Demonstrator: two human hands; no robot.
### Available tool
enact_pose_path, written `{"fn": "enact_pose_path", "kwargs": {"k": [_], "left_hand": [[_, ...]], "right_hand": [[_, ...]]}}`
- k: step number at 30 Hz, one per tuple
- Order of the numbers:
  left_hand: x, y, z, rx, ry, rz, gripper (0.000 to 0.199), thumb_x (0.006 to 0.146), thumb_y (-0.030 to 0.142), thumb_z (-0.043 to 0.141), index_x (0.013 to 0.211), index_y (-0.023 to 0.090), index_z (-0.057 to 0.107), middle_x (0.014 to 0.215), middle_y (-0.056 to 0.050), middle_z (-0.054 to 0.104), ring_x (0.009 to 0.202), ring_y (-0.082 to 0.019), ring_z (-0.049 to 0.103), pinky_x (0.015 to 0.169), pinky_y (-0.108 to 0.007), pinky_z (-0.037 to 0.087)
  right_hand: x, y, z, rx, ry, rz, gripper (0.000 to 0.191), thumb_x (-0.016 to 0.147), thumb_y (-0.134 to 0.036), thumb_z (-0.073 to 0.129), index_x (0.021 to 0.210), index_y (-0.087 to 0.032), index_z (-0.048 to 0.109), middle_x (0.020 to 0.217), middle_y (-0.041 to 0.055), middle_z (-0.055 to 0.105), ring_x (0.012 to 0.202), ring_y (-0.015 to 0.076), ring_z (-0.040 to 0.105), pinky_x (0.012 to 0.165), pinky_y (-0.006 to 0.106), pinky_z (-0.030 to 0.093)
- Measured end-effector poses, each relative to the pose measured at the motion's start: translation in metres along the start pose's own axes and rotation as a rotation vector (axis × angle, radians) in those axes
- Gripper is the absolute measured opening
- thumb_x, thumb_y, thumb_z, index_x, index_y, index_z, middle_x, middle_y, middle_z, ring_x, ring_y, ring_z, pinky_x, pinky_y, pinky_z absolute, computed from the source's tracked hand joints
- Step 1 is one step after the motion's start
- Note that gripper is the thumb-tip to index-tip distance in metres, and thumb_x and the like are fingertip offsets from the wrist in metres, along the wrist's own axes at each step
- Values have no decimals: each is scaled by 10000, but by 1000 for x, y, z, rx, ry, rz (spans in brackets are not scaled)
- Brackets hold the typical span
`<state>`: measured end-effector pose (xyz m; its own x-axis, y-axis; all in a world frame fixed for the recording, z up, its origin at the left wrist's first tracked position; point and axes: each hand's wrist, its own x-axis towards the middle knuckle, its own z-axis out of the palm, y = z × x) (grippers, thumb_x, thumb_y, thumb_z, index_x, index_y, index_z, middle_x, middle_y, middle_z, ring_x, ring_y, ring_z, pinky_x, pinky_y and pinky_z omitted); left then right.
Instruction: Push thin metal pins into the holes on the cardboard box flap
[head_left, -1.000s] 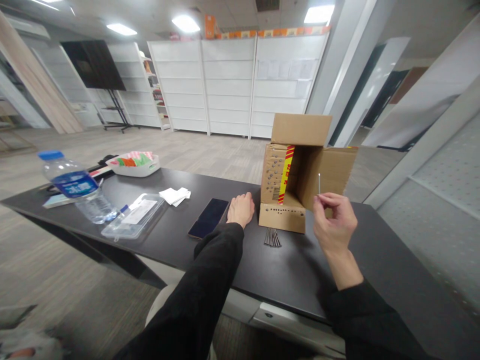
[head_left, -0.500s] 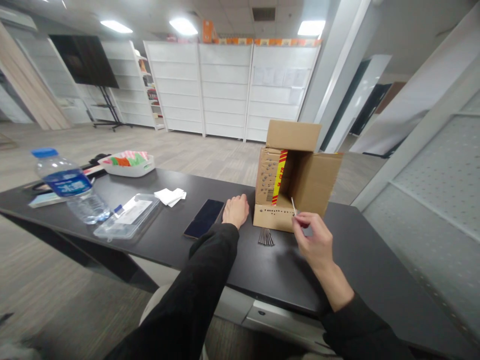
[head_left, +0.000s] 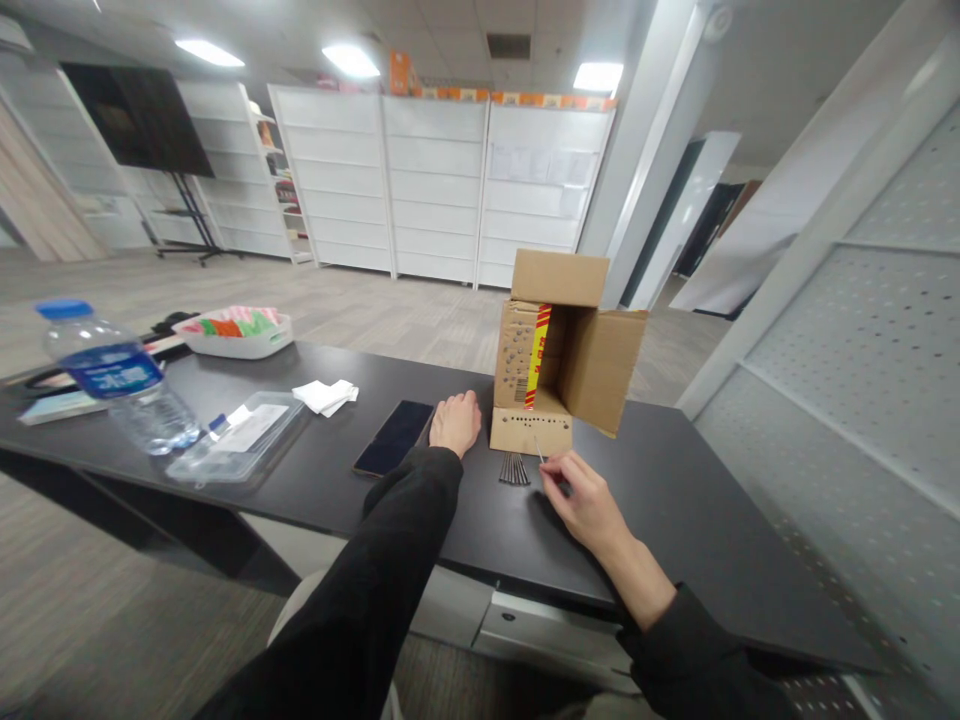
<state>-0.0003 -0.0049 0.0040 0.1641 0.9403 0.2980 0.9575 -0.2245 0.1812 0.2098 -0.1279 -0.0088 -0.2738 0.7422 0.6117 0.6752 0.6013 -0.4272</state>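
Between the cardboard box [head_left: 592, 360] and the near edge of the surface [head_left: 690, 510], the right hand [head_left: 585, 497] pinches a nail [head_left: 539, 450], with room rightward. The left hand [head_left: 456, 423] rests beside the smartphone [head_left: 393, 438], its grip unclear.

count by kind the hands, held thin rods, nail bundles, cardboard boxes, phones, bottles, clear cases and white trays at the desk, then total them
Hands: 2, left hand and right hand
Held thin rod: 1
Nail bundle: 1, single nails too fine to count surely
Cardboard box: 1
Phone: 1
Bottle: 1
Clear case: 1
White tray: 1
Total: 9
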Motion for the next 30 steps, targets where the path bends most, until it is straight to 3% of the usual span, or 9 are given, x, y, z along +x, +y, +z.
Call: {"fn": "enact_pose_path", "kwargs": {"k": [11, 30], "left_hand": [[-6, -1, 0, 14, 25, 12, 260, 992, 248, 332, 1057, 175, 573, 1065, -121, 674, 1048, -241, 613, 902, -365, 406], [-19, -1, -4, 27, 34, 13, 256, 988, 241, 349, 1029, 159, 588, 1032, -114, 682, 1010, -248, 626, 870, -371, 413]], "right_hand": [[3, -3, 2, -18, -78, 39, 95, 902, -175, 495, 871, -218, 573, 811, 34, 608, 751, 186, 588, 702, 313, 477], [3, -1, 5, -20, -165, 96, 92, 881, -162, 517, 872, -218, 590, 829, 23, 620, 744, 173, 579, 708, 288, 445]]}}
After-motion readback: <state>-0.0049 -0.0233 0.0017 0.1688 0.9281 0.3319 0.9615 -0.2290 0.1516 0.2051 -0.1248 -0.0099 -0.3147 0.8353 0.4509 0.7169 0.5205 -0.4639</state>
